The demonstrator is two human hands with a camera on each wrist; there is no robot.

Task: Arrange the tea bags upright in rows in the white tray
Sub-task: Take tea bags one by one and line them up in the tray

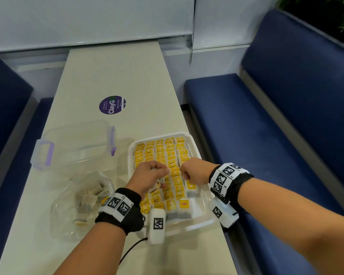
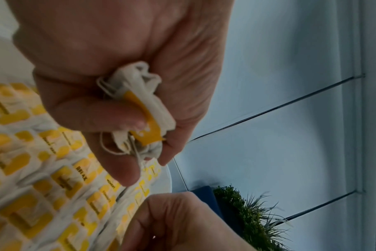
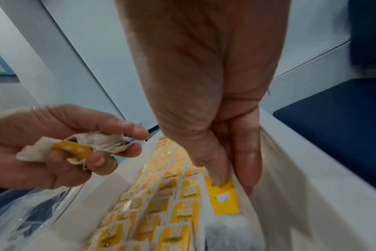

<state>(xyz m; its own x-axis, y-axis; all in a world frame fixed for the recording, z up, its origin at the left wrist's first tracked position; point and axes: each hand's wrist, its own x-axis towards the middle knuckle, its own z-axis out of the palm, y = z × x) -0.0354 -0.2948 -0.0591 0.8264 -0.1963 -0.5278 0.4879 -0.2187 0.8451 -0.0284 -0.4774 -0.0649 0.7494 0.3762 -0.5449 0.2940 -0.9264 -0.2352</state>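
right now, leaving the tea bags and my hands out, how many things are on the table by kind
white tray: 1
clear plastic box with purple latches: 1
clear plastic bag: 1
round purple sticker: 1
total: 4

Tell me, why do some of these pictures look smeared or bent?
Head view: sharp in the middle, but the wide lens bows the bench and table edges. Left wrist view: the tea bags in the tray smear with motion blur. Right wrist view: the nearest tea bags are soft and the walls lean.
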